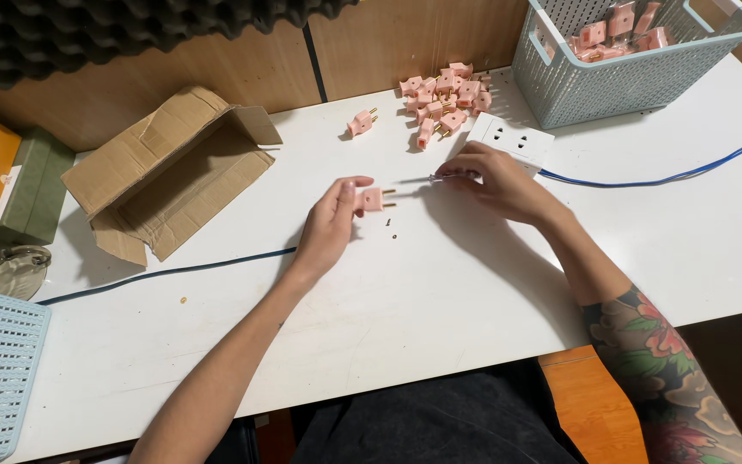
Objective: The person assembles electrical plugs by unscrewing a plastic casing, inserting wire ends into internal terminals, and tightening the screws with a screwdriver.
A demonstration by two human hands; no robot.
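Left hand (330, 225) pinching a small pink plastic two-pin plug (373, 199) between thumb and fingertips, lying near table centre, brass pins pointing toward 3 o'clock, likely steadied so for work at the pin end. Right hand (495, 182) closing fingers around a thin metal-tipped tool, seemingly a small screwdriver (431, 178), tip aiming toward 9 o'clock at the plug, just apart from it. Two tiny dark screws (391, 227) resting loose on the white tabletop (440, 309) just below the plug, at 6 o'clock. Heap of matching pink plugs (440, 96) sitting at 12 o'clock, within reach; one stray pink plug (360, 123) lying apart at 11 o'clock. White rectangular socket block (510, 137) with blue cable (663, 179) trailing toward 3 o'clock. Pale blue perforated plastic basket (637, 69) at 1 o'clock holding more pink pieces. Open brown cardboard box (169, 172) tipped on its side at 10 o'clock, flaps spread. Orange and green boxes (2, 172) stacked at the 9 o'clock edge; labels too small to tell.
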